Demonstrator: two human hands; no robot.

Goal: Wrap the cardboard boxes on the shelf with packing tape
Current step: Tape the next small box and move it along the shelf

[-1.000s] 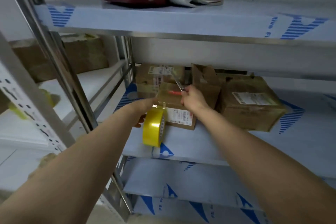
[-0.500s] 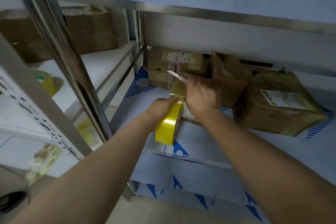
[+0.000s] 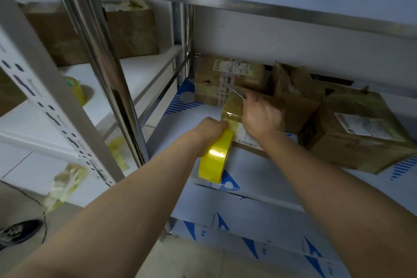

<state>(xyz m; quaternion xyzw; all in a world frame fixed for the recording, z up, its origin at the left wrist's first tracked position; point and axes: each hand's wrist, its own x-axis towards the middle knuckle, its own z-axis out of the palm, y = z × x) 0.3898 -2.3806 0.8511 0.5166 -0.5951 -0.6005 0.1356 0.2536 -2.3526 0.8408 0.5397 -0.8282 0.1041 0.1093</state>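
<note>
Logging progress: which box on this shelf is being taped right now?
The small front box, under the strip pulled from the yellow roll in the left hand; the right hand holds a cutter. The other three boxes lie clear of the strip.

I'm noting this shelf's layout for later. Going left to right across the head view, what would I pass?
In order: spare tape roll → held tape roll → right hand → open box → labelled box.
</note>
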